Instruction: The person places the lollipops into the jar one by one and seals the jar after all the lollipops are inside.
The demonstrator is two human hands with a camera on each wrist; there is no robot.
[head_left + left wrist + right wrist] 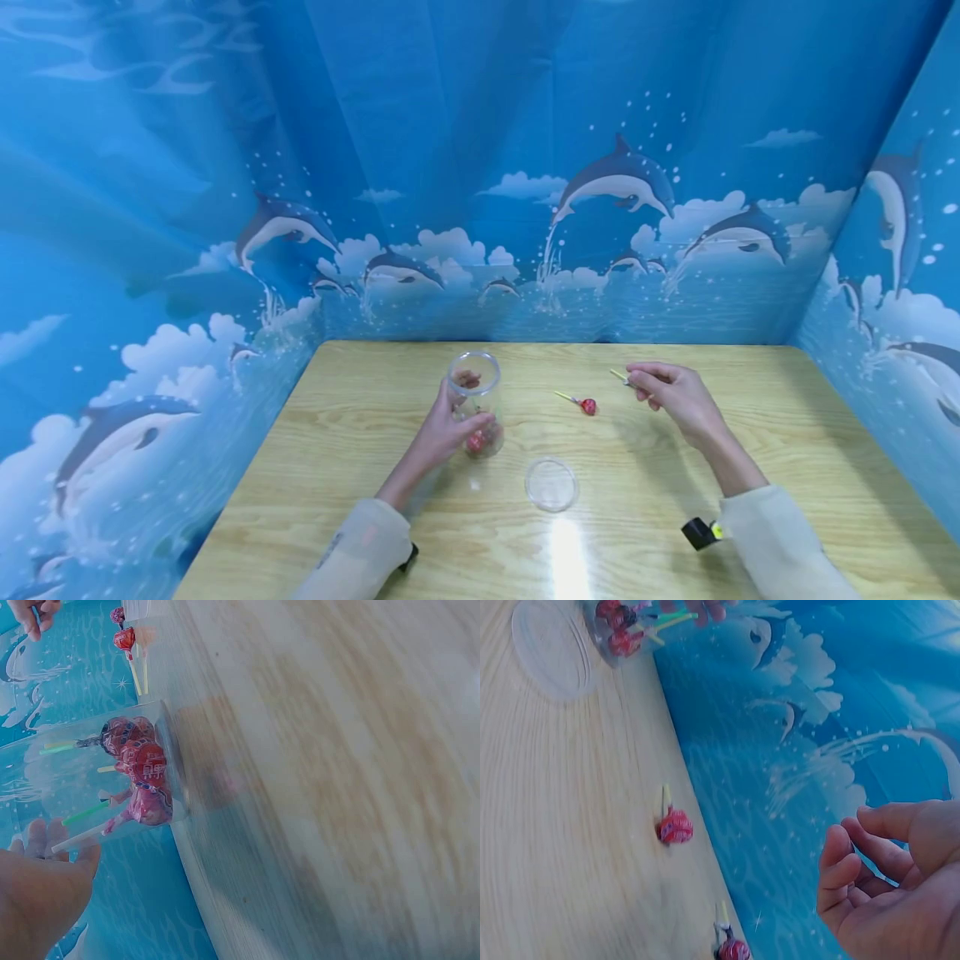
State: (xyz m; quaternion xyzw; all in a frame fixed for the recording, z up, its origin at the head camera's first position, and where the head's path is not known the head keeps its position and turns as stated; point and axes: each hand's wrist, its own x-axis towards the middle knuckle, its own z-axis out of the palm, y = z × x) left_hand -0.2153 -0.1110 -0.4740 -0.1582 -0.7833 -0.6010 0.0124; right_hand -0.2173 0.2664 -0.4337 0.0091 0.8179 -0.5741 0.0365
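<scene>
My left hand [448, 429] grips a clear plastic jar [480, 375], which stands upright and uncapped on the table. Several wrapped lollipops [144, 769] lie inside it, heads down, with green, yellow and white sticks pointing up. My right hand [889, 881] hovers with its fingers bent, and nothing shows between thumb and fingertips. Below it on the table lies a dark red lollipop [733, 949]; in the head view its stick [619, 377] pokes out beside the fingers and the hand hides its head. A red lollipop [588, 407] lies between that one and the jar.
A round clear lid [551, 485] lies flat on the wooden table [337, 517], nearer me than the jar. Blue curtains [450, 167] with dolphins hang behind the table and along its sides. A black device [699, 533] is at the right sleeve.
</scene>
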